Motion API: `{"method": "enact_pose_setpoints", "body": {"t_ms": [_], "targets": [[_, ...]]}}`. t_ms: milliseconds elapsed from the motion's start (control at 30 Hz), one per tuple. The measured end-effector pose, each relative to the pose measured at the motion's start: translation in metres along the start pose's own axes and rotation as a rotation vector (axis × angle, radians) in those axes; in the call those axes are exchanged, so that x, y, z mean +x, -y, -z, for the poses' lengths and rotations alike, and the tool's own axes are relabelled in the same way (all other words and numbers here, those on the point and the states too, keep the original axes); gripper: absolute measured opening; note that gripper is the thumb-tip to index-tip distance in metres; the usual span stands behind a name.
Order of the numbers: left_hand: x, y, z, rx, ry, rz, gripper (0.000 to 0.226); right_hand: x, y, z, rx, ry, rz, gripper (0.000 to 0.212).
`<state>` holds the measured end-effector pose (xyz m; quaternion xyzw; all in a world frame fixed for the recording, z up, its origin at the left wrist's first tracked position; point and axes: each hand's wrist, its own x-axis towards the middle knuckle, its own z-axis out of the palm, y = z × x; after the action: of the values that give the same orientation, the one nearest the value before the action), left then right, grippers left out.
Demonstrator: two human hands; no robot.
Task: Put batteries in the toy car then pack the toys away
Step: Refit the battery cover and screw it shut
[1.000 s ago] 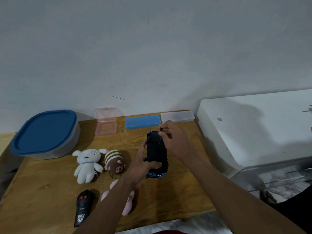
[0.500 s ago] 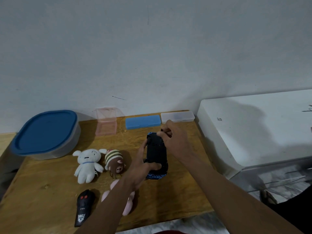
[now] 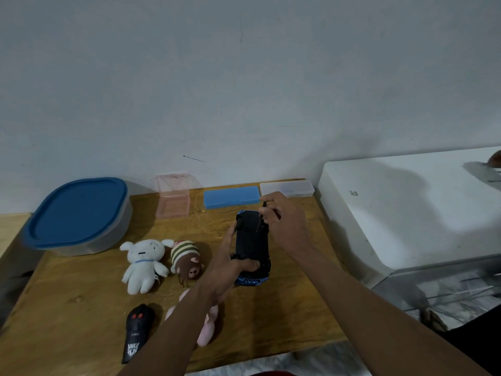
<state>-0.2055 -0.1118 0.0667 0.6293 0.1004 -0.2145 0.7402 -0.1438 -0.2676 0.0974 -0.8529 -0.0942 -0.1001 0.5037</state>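
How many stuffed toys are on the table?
3. A white plush sits left of centre, a striped brown plush is to its right, and a pink plush lies nearer the front edge, partly hidden under the left forearm.

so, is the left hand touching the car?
Touching. Head view: left hand grips the car, thumb lying across its upturned underside.

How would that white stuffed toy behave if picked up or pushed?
The white plush toy looks soft with splayed limbs, so it would probably flop and feel light. Lying flat on the table, it should slide rather than roll.
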Motion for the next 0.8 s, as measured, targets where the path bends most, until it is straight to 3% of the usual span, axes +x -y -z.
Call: {"method": "enact_pose_setpoints", "body": {"t_ms": [333, 600, 800], "targets": [[-0.0013, 0.0011, 0.0011, -0.025, 0.014, 0.000, 0.104, -0.0027, -0.0041, 0.0014, 0.106, -0.089, -0.098, 0.011], [-0.0005, 0.0055, 0.0053, -0.030, -0.003, 0.009, 0.106, -0.0066, -0.0008, -0.0005, -0.008, 0.001, 0.091, 0.014], [-0.0031, 0.0031, 0.0014, -0.010, 0.004, 0.012, 0.103, -0.0051, 0.0014, -0.0008, -0.019, -0.003, 0.103, 0.005]]}}
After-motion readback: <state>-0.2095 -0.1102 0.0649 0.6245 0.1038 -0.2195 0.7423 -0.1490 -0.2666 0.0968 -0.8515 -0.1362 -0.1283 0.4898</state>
